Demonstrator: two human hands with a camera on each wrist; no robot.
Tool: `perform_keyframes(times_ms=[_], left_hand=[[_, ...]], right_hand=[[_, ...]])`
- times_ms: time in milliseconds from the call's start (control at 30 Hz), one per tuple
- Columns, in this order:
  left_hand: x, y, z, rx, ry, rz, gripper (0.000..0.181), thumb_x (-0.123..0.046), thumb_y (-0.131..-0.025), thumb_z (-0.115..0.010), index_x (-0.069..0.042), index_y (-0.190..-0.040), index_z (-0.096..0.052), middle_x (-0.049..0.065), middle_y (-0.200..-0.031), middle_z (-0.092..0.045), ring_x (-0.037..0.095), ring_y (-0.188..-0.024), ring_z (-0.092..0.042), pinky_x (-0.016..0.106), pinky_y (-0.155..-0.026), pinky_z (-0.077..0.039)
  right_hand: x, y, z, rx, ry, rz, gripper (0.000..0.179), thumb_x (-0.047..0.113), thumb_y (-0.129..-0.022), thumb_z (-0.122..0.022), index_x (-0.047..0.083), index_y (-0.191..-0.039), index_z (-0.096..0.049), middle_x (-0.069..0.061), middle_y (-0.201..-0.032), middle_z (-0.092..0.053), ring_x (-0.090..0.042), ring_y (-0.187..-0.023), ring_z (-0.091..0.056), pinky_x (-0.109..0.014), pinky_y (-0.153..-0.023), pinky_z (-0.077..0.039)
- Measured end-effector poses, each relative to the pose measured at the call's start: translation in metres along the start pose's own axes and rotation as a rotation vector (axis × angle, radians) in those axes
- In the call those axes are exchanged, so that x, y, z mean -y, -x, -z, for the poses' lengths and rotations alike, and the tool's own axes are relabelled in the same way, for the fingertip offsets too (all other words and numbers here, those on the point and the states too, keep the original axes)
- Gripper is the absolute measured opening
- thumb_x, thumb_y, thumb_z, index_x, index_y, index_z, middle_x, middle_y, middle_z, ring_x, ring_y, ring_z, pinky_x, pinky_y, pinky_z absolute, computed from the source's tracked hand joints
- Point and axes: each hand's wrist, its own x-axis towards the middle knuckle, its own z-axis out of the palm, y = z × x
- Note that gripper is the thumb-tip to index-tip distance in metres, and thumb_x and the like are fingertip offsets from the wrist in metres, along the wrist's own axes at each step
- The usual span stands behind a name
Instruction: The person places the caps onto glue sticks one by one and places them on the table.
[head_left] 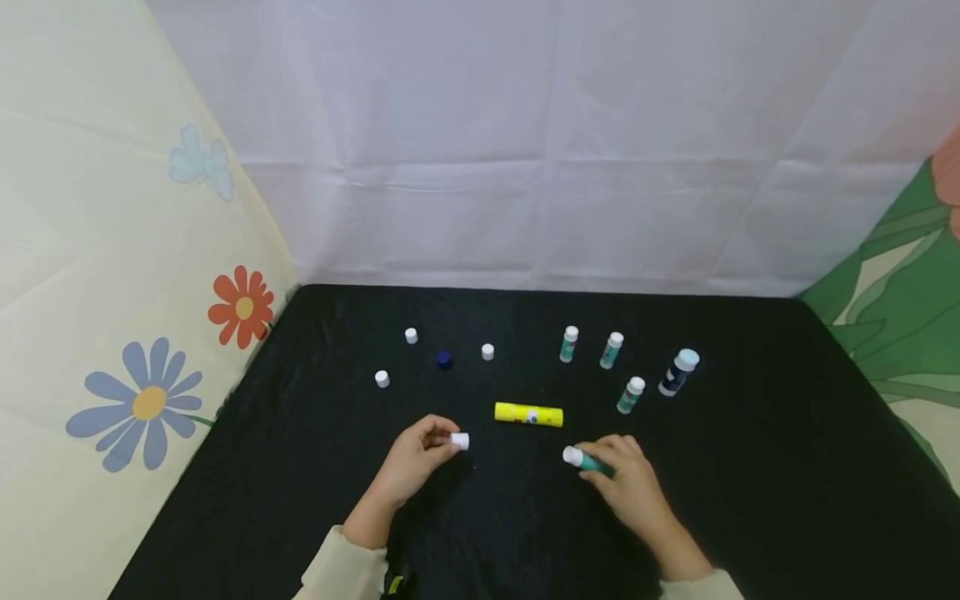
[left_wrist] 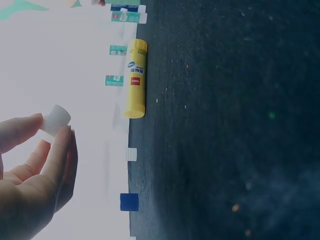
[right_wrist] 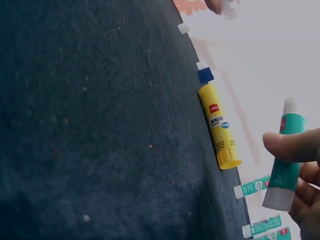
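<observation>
My left hand (head_left: 416, 457) pinches a small white cap (head_left: 460, 441) between thumb and fingers, above the black cloth. In my right hand (head_left: 628, 483) is a green glue stick (right_wrist: 286, 172), gripped around its body; its uncovered white top (right_wrist: 290, 105) points toward the left hand. Cap and stick are apart. Between and beyond the hands lies a yellow glue stick (head_left: 528, 414) on its side, with its cap on.
Several green glue sticks (head_left: 568, 344) and a dark blue one (head_left: 678, 372) stand upright at the right, white tops showing. Toward the left sit white caps (head_left: 382, 379) and a dark blue cap (head_left: 444, 359). A white cloth (head_left: 540, 150) hangs behind the black table (head_left: 300, 467).
</observation>
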Motion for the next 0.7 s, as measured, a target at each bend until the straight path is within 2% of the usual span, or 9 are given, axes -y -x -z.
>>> perform_keyframes(times_ms=[233, 533, 700], left_hand=[[-0.0024, 0.0, -0.0017, 0.003, -0.007, -0.007, 0.018, -0.009, -0.08, -0.061, -0.002, -0.095, -0.055, 0.005, -0.087, -0.057, 0.016, -0.077, -0.052, 0.03, -0.07, -0.044], [-0.0027, 0.0013, -0.0031, 0.03, 0.02, -0.015, 0.018, -0.009, -0.08, -0.06, -0.002, -0.096, -0.055, 0.006, -0.088, -0.057, 0.016, -0.078, -0.053, 0.031, -0.071, -0.044], [-0.0049, 0.0033, -0.0041, 0.048, 0.03, -0.009, 0.018, -0.011, -0.081, -0.059, -0.003, -0.097, -0.055, 0.006, -0.09, -0.057, 0.017, -0.079, -0.052, 0.031, -0.073, -0.044]], right_hand=[[0.0032, -0.0014, -0.0012, 0.03, 0.001, -0.018, 0.038, -0.005, -0.051, -0.077, 0.009, -0.084, -0.067, 0.008, -0.076, -0.052, -0.007, -0.07, -0.039, -0.024, -0.056, -0.037], [0.0056, -0.0024, -0.0025, 0.036, -0.017, 0.011, 0.037, -0.004, -0.051, -0.077, 0.008, -0.084, -0.067, 0.007, -0.076, -0.052, -0.008, -0.07, -0.039, -0.024, -0.056, -0.037], [0.0068, -0.0021, -0.0029, 0.055, -0.018, 0.001, 0.037, -0.004, -0.051, -0.077, 0.008, -0.085, -0.067, 0.007, -0.076, -0.052, -0.008, -0.07, -0.038, -0.023, -0.056, -0.037]])
